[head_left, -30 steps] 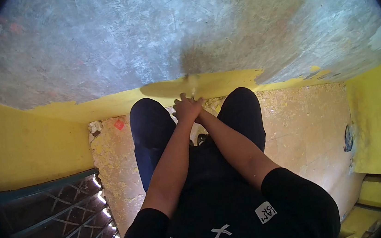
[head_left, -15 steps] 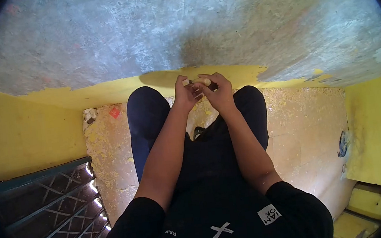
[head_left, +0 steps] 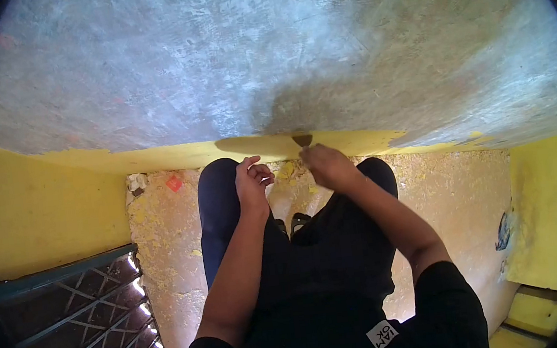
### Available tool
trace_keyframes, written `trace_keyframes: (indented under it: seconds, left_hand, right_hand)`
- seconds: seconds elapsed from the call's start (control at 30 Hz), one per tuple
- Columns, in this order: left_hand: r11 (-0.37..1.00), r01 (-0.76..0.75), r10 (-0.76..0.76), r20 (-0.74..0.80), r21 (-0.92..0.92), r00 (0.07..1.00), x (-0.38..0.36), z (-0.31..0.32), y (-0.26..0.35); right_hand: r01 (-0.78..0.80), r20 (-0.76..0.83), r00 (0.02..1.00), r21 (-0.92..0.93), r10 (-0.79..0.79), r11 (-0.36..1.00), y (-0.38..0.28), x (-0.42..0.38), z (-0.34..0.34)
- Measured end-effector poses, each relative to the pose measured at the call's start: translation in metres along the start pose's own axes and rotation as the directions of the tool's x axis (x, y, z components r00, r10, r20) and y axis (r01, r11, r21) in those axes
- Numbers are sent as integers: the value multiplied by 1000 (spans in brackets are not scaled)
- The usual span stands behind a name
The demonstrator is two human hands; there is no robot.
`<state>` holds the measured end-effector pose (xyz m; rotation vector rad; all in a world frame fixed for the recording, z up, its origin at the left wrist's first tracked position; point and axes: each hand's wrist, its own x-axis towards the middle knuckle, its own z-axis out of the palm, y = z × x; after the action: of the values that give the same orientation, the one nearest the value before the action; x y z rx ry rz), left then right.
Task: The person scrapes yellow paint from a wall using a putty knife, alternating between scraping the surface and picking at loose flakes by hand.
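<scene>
The right hand (head_left: 331, 168) is gripping a scraper (head_left: 303, 141) near the yellow wall strip (head_left: 181, 154); the left hand (head_left: 252, 181) is hovering empty, fingers loosely curled.

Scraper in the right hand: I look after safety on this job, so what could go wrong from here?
The scraper in the right hand points at the yellow paint low on the wall; too much force might gouge the surface. The left hand is bare and close by, so a slip could nick its fingers. Loosened bits might also fall towards the feet below.
</scene>
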<state>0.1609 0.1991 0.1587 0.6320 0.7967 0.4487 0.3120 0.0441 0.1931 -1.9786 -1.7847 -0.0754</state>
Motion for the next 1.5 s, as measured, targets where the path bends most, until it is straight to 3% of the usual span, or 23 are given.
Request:
trace_keyframes:
  seconds: [0.03,0.1,0.17,0.23,0.27,0.3,0.37,0.43,0.5,0.53,0.63,0.7,0.77,0.8,0.83,0.9,0.93,1.1,1.17,1.3,1.43,1.47,1.5]
  left_hand:
    - [1000,3,-3,0,4,1000,5,-2,-7]
    - [998,58,-59,-21,-32,998,18,-2,-12]
    - [992,85,-91,-61,-99,994,17,9,-5]
    - [991,69,-75,-45,-116,996,18,10,-7]
    - [993,73,-78,-46,-96,996,18,10,-8]
    - [994,73,-77,-42,-87,996,19,12,-7]
    - [992,53,-58,-39,-111,998,19,14,-11]
    - [993,51,-56,-39,-110,998,24,16,-11]
    - [991,52,-59,-59,-122,996,21,14,-14]
    - [993,32,-37,-45,-117,998,20,13,-15]
    - [993,5,-11,-49,-119,999,20,17,-14]
    - [992,-9,0,-68,-123,998,22,21,-12]
    - [992,6,-14,-65,-127,998,20,19,-13]
    - [992,3,-11,-63,-124,998,20,19,-14]
    - [993,-5,-1,-47,-114,999,19,16,-15]
    - [995,-14,12,-27,-101,1000,15,15,-16]
    - [993,-36,31,-47,-113,998,13,17,-16]
    - [990,-3,-7,-73,-143,997,8,16,-10]
    - [989,-48,40,-58,-143,997,10,18,-10]
    - [990,-33,25,-61,-135,998,17,20,-13]
    - [991,-16,10,-45,-130,999,15,20,-13]
    - [990,-18,12,-43,-137,999,16,21,-12]
    - [990,-18,13,-40,-142,999,15,21,-13]
  right_hand:
    - [-4,-1,1000,2,4,1000,1,-1,1]
    - [-9,209,978,48,-1,999,0,0,5]
    - [47,161,985,82,-60,996,-34,9,-17]
    - [254,-102,964,59,-247,965,-54,19,-38]
    - [261,-84,963,67,-256,963,-32,16,-30]
    - [257,-92,964,64,-251,964,-10,15,-20]
    - [-17,222,975,-11,19,1000,24,5,1]
    - [-4,203,979,75,-11,997,10,-3,0]
    - [295,35,952,166,-304,941,-29,8,-32]
    - [400,-77,915,24,-397,916,-28,4,-29]
    - [301,-100,950,38,-296,953,16,3,-19]
    - [336,-128,934,1,-334,942,11,5,-25]
    - [362,3,928,231,-373,903,-18,4,-34]
    - [529,-156,838,-2,-523,849,-29,7,-28]
    - [528,-160,838,-6,-522,849,-17,6,-17]
    - [330,-16,942,249,-336,911,26,0,11]
    - [206,37,976,139,-213,969,37,0,5]
    - [319,24,941,278,-338,906,-6,-3,-14]
    - [507,-98,862,189,-498,841,-6,-1,-19]
    - [289,45,954,123,-296,950,29,-13,6]
    - [516,-124,853,48,-508,855,-14,-6,-12]
    - [406,-74,913,246,-401,880,-5,-6,-13]
    - [401,-74,915,248,-396,882,1,-6,-9]
